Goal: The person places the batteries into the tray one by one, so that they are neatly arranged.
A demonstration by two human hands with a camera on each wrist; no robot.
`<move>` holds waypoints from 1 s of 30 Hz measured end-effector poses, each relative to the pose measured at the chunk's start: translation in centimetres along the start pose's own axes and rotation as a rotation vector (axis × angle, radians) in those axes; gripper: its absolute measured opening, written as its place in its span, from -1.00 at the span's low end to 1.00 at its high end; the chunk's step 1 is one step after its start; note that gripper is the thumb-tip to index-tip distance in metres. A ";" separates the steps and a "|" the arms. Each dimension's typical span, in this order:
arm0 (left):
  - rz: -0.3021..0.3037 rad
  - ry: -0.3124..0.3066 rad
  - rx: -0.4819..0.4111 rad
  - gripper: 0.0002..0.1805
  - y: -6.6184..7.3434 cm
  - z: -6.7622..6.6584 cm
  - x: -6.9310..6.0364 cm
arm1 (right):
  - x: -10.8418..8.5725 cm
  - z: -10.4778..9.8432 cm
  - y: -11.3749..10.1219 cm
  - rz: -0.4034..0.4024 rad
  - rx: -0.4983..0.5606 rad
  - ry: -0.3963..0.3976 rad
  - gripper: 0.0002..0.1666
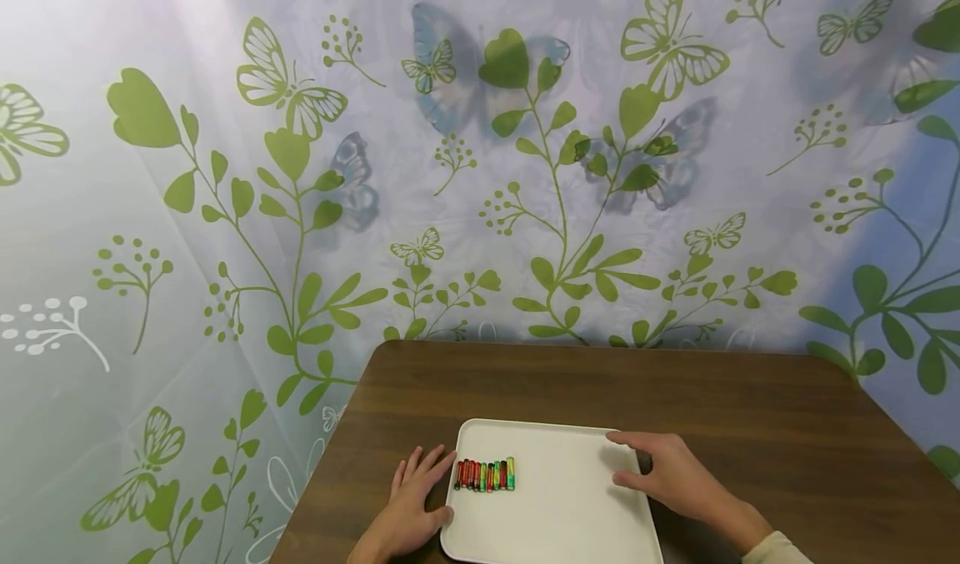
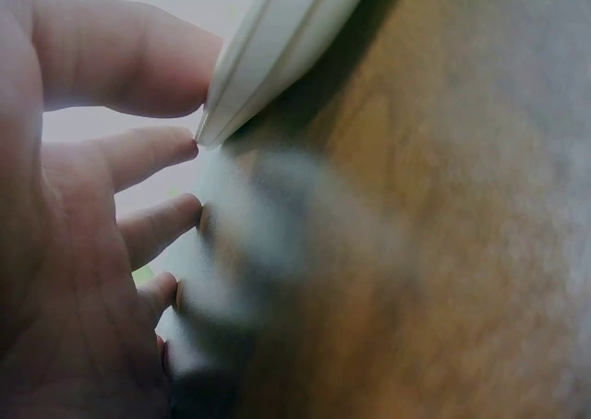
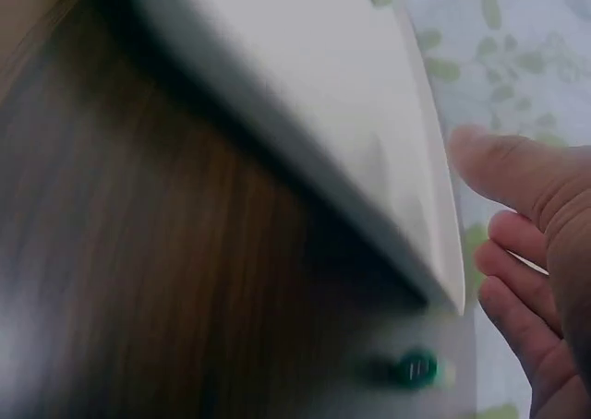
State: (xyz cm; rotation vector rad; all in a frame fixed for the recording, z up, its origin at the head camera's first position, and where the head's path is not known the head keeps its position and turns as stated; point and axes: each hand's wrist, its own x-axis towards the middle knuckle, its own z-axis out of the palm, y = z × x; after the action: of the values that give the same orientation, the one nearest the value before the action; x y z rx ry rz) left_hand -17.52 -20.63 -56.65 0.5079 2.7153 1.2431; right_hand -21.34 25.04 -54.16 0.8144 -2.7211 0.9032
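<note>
A white tray (image 1: pixel 562 497) lies on the table, and a row of several red and green batteries (image 1: pixel 486 475) sits side by side near its left edge. My left hand (image 1: pixel 408 506) is at the tray's left rim, fingers spread and thumb against the edge; in the left wrist view the thumb and index fingertip meet the rim. Over the tray's right side hovers my right hand (image 1: pixel 678 474), thumb and fingers apart with nothing between them. Close to a tray corner in the right wrist view lies a small, blurred green-ended cylinder (image 3: pixel 418 369) on the table.
The brown wooden table (image 1: pixel 600 381) reaches behind and to both sides of the tray. A pale curtain (image 1: pixel 465 214) printed with green leaves and butterflies hangs along the table's far edge and left side.
</note>
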 end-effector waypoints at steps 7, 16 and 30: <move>-0.009 -0.004 0.004 -0.08 0.1 0.0 0.0 | -2.0 -1.8 1.9 0.072 -0.050 -0.014 -0.26; -0.013 -0.008 0.014 -0.09 -0.1 0.0 0.1 | -3.4 -2.2 3.5 0.107 -0.134 0.011 -0.24; -0.001 0.008 0.006 -0.10 0.0 0.0 0.1 | -1.6 -1.6 2.4 0.105 -0.073 0.012 -0.34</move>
State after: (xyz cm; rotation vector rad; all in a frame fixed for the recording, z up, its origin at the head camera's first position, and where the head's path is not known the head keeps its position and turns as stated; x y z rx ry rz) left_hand -17.61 -20.63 -56.64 0.5024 2.7261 1.2403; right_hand -21.31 28.27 -54.60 0.6557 -2.7907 0.8198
